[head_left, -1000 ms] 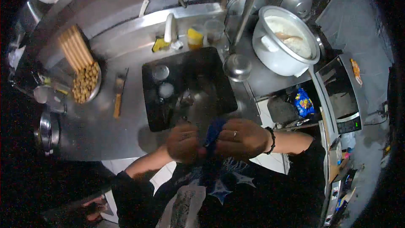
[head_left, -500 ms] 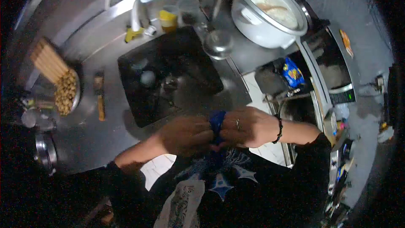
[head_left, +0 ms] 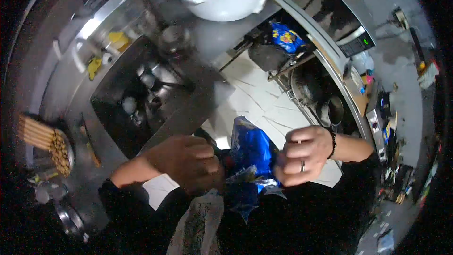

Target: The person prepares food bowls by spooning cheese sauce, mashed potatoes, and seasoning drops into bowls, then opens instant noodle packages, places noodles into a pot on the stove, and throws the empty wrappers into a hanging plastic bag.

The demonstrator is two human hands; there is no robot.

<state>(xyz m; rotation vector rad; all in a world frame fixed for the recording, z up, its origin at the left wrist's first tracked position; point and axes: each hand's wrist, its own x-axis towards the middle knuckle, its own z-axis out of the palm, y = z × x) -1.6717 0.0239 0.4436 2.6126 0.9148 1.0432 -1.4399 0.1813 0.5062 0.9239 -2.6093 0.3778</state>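
A shiny blue plastic packet (head_left: 255, 148) hangs upright in front of my chest, between my two hands. My right hand (head_left: 304, 158), with rings and a dark beaded bracelet at the wrist, is closed on the packet's right edge. On the other side my left hand (head_left: 191, 163) is curled closed at the packet's left edge, its fingertips out of sight. The packet's lower end looks silvery and crumpled. Some blur covers both hands.
To the left is a dark sink (head_left: 141, 104) with dishes in it. A large white pot (head_left: 226, 2) with pale contents stands ahead. Another blue packet (head_left: 287, 38) lies beyond the pale floor (head_left: 250, 85). At far left sits a bowl of small round brown pieces (head_left: 60, 153).
My view has swung right, so the sink and pot sit further left. My hands have moved apart, and the blue packet, bunched between them before, now shows spread out.
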